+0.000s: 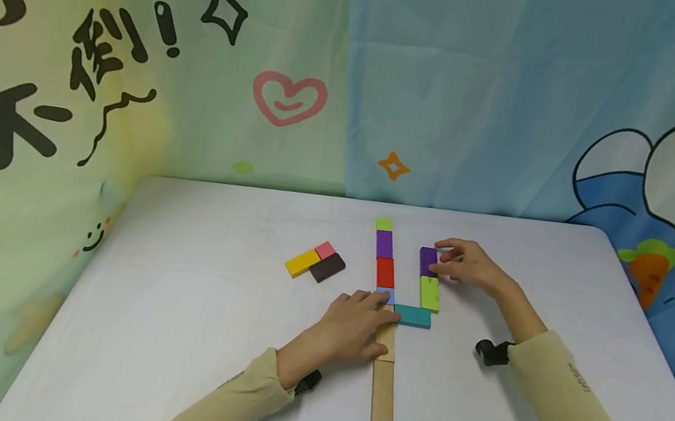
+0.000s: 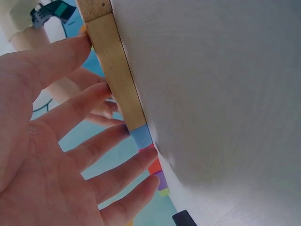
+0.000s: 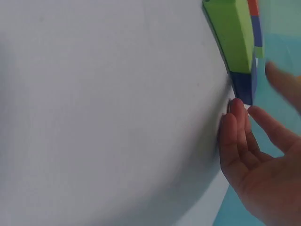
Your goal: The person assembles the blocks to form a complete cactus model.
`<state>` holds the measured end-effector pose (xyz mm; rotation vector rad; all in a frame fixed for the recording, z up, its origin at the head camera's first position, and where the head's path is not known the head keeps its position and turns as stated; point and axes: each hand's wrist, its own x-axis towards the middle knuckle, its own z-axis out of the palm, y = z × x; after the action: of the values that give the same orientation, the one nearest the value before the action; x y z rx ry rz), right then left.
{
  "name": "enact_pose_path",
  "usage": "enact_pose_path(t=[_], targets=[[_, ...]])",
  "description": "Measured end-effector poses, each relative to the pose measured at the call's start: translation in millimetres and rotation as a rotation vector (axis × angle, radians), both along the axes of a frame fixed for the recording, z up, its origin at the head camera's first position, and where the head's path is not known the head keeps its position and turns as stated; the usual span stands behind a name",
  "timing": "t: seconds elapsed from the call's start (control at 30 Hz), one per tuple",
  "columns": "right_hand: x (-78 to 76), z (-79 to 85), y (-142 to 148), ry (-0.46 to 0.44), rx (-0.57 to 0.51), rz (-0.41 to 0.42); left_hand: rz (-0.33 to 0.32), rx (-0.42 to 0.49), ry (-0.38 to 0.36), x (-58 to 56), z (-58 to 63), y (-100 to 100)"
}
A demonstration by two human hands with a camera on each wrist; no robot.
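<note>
A line of flat blocks runs away across the table in the head view: two plain wood blocks (image 1: 383, 396), a small blue block (image 2: 141, 136), a red block (image 1: 385, 272), a purple block (image 1: 383, 244) and a light green one (image 1: 383, 224). My left hand (image 1: 352, 327) rests along the line with spread, straight fingers, its fingertips at the wood and blue blocks. A teal block (image 1: 413, 317) juts out to the right. Beyond its right end lies a green block (image 1: 429, 293), with a second purple block (image 1: 427, 261) following it. My right hand (image 1: 471, 265) has loose fingers around this purple block's far end.
Left of the line, a yellow block (image 1: 302, 263), a small pink block (image 1: 324, 250) and a dark brown block (image 1: 327, 268) lie together. The white table (image 1: 172, 332) ends at the back against a printed curtain (image 1: 448, 95).
</note>
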<state>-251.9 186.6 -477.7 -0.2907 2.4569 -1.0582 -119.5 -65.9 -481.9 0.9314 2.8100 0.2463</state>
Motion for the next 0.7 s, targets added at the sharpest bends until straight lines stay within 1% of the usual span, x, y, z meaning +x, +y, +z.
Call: enact_pose_path(t=[0.17, 0.33, 0.5, 0.63, 0.7], targets=[[5.2, 0.3, 6.7, 0.016, 0.038, 0.037, 0.004, -0.003, -0.006, -1.3, 0.0, 1.5], [6.5, -2.3, 6.8, 0.092, -0.009, 0.091, 0.010, -0.006, -0.001, -1.5, 3.0, 0.2], [6.2, -6.2, 6.7, 0.141, -0.032, 0.133, 0.000, 0.004, -0.007, -0.4, 2.8, -0.6], [7.1, -6.5, 7.8, 0.146, -0.042, 0.133, -0.004, 0.006, -0.005, 0.3, 2.8, -0.6], [8.7, -4.4, 8.1, 0.131, -0.039, 0.120, -0.005, 0.006, -0.002, 0.5, 3.0, -0.5]])
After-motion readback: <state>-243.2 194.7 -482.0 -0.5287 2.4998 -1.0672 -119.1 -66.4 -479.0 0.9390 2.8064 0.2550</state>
